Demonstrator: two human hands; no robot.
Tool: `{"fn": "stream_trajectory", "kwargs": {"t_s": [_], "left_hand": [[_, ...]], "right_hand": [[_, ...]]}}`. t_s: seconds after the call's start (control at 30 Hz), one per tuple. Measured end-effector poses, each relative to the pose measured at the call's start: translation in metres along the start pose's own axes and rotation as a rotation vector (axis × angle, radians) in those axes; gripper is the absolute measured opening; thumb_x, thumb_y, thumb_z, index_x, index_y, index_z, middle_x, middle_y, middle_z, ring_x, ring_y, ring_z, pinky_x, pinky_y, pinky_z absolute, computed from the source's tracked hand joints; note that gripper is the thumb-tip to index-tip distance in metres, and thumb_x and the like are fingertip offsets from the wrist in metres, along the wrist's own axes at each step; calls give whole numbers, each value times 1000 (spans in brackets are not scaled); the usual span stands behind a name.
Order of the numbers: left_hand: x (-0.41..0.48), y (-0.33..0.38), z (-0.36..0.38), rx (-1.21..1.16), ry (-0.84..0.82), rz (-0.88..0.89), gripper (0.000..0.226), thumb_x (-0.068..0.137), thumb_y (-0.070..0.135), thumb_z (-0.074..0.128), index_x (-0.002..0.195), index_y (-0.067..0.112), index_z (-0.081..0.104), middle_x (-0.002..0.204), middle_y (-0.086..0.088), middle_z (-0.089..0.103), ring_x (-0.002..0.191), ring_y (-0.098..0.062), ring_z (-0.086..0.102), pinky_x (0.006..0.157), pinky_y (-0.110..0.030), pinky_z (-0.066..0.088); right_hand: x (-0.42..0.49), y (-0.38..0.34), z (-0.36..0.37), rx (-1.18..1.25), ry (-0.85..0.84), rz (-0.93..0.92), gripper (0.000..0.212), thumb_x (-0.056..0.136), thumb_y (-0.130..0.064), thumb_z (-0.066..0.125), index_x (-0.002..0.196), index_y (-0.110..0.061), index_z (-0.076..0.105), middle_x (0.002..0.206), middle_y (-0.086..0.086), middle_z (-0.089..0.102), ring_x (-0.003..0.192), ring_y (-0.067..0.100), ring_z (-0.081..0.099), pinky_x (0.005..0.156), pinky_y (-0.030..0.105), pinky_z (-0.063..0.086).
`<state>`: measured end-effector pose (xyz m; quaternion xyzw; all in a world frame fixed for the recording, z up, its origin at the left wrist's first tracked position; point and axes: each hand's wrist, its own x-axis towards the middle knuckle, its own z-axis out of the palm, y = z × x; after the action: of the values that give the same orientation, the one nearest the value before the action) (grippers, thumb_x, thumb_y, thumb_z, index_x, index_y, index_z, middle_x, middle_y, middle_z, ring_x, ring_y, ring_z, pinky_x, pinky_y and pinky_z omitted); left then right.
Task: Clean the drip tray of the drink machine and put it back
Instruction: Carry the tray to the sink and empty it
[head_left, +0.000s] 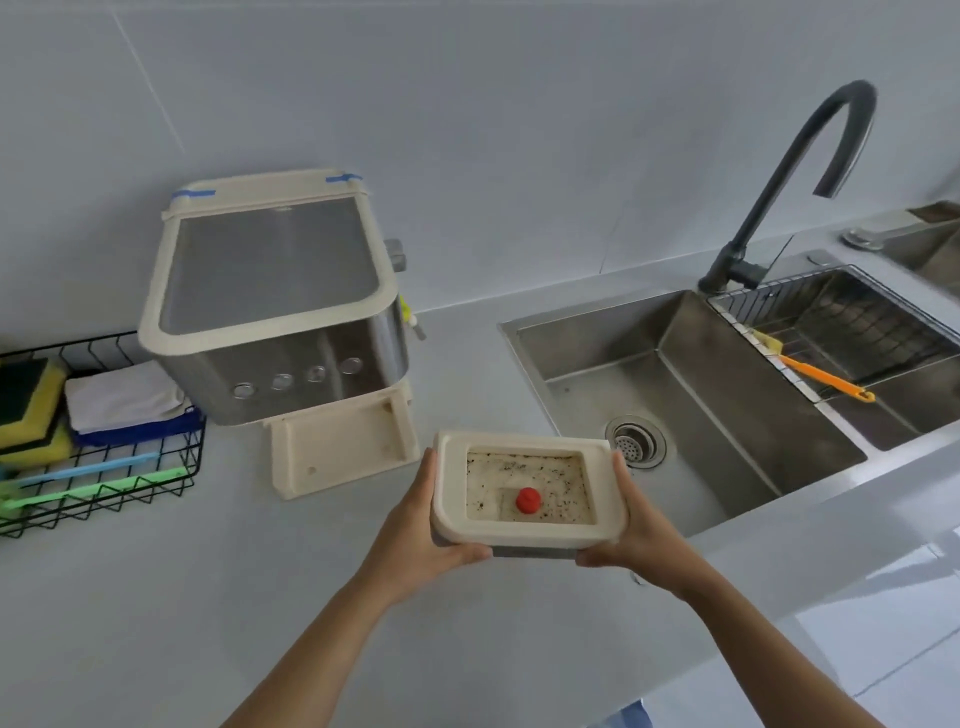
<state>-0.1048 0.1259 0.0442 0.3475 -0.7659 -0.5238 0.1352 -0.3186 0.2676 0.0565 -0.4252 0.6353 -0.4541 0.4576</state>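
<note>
Now holding dirty drip tray (527, 491) level between both hands, fingers clamping its short ends, sink (691, 405) just right.

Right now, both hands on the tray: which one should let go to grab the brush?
Right. The right hand grips the tray edge nearest the sink, and the brush lies on the rack to the right. The left hand can probably keep holding.

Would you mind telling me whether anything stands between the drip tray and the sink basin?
Nothing visible does. The drip tray, held by the left hand and right hand, hangs at the sink edge; the near basin holds only its drain.
</note>
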Motion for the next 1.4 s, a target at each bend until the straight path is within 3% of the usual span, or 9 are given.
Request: {"fn": "stream_trajectory", "kwargs": {"t_s": [0.13, 0.23, 0.33, 0.53, 0.63, 0.77, 1.03, 1.2, 1.4], "left_hand": [[42, 25, 48, -44, -7, -30, 105, 61, 24, 83, 129, 56, 9, 123, 25, 48, 110, 13, 48, 84, -5, 43], [71, 43, 82, -54, 17, -54, 100, 54, 37, 81, 126, 64, 16, 125, 18, 53, 115, 0, 53, 88, -19, 50], [99, 67, 119, -15, 59, -64, 99, 58, 30, 82, 127, 59, 18, 124, 18, 54, 113, -2, 55, 81, -17, 52], [140, 99, 178, -22, 117, -128, 106, 64, 25, 81, 136, 51, 8, 122, 24, 49, 113, 3, 50, 75, -6, 47], [153, 114, 196, -17, 151, -136, 104, 66, 23, 79, 126, 59, 3, 120, 28, 45, 108, 12, 45, 71, 0, 43], [169, 127, 206, 3, 159, -118, 102, 66, 24, 79, 120, 67, 3, 123, 26, 46, 112, 6, 47, 75, -6, 45], [188, 135, 205, 64, 139, -92, 98, 64, 30, 78, 119, 67, 6, 121, 28, 47, 112, 9, 46, 80, -8, 44], [190, 134, 198, 89, 124, -99, 93, 66, 31, 78, 120, 62, 9, 118, 30, 45, 108, 8, 47, 75, -8, 44], [194, 130, 187, 122, 83, -112, 93, 67, 29, 78, 134, 43, 16, 118, 25, 49, 110, -1, 50, 70, -8, 48]], "right_hand": [[13, 11, -70, -12, -9, -28, 93, 54, 13, 74, 125, -32, 33, 122, 3, 52, 113, 1, 56, 82, 17, 51], [23, 20, -121, -28, -37, -39, 96, 53, 9, 78, 127, -31, 34, 125, 7, 49, 121, 16, 52, 91, 30, 52], [33, 29, -175, -50, -79, -25, 102, 51, 0, 81, 133, -29, 29, 129, 5, 48, 123, 16, 50, 94, 38, 52], [53, 35, -258, -69, -167, -4, 95, 55, 18, 75, 120, -37, 34, 120, -6, 50, 112, -2, 53, 79, 18, 54], [59, 38, -284, -66, -197, -11, 98, 53, 15, 76, 126, -32, 33, 123, 2, 50, 117, 9, 53, 84, 26, 55], [64, 39, -304, -27, -215, -17, 96, 53, 12, 77, 130, -22, 31, 124, 4, 50, 119, 11, 53, 84, 27, 55], [72, 46, -317, -5, -188, -2, 97, 53, 8, 78, 125, -38, 33, 124, 0, 50, 116, 7, 54, 82, 25, 55], [77, 50, -313, 26, -224, 6, 94, 54, 6, 78, 131, -21, 32, 124, 4, 51, 116, 9, 54, 81, 24, 54], [82, 61, -305, 55, -223, 72, 96, 49, -9, 82, 131, -24, 34, 127, 4, 53, 120, 17, 53, 93, 41, 52]]}}
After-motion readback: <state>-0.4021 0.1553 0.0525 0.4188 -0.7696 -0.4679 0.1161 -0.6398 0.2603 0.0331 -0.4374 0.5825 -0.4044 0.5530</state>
